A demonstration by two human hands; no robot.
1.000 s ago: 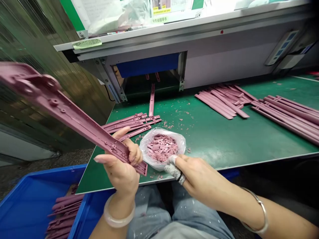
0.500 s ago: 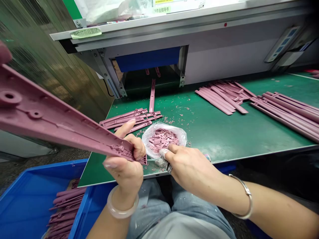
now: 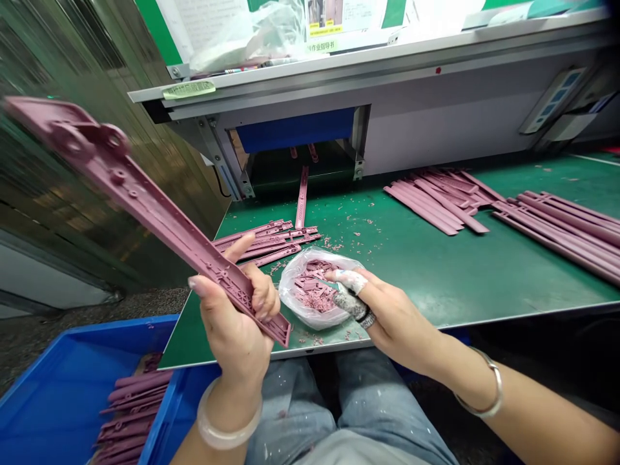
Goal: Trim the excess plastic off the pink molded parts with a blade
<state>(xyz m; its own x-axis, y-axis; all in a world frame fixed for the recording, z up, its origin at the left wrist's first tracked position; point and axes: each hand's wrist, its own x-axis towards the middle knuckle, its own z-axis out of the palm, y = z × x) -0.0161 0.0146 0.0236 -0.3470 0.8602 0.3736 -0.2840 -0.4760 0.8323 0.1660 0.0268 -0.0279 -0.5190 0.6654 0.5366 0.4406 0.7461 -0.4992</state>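
My left hand (image 3: pixel 242 316) is wrapped around the lower end of a long pink plastic part (image 3: pixel 165 219). The part slants up to the left, its ribbed hollow side with round bosses facing me. My right hand (image 3: pixel 387 310) is over the right rim of a clear plastic bag (image 3: pixel 290 278), which is full of pink scraps (image 3: pixel 314 300). White tape covers one finger, and a grey speckled wrap another. Its fingers are drawn together, and whatever they may grip is hidden.
Narrow pink parts (image 3: pixel 271 242) lie behind the bag on the green table (image 3: pixel 411 265). More are piled at right (image 3: pixel 426 200) and far right (image 3: pixel 566 226). A blue bin (image 3: pixel 62 361) with pink parts stands lower left. A conveyor opening (image 3: pixel 300 171) is at the back.
My left hand has tilted the pink part steeper and farther from me, so its far end shows. My right hand has turned and shifted right and up over the bag's rim.
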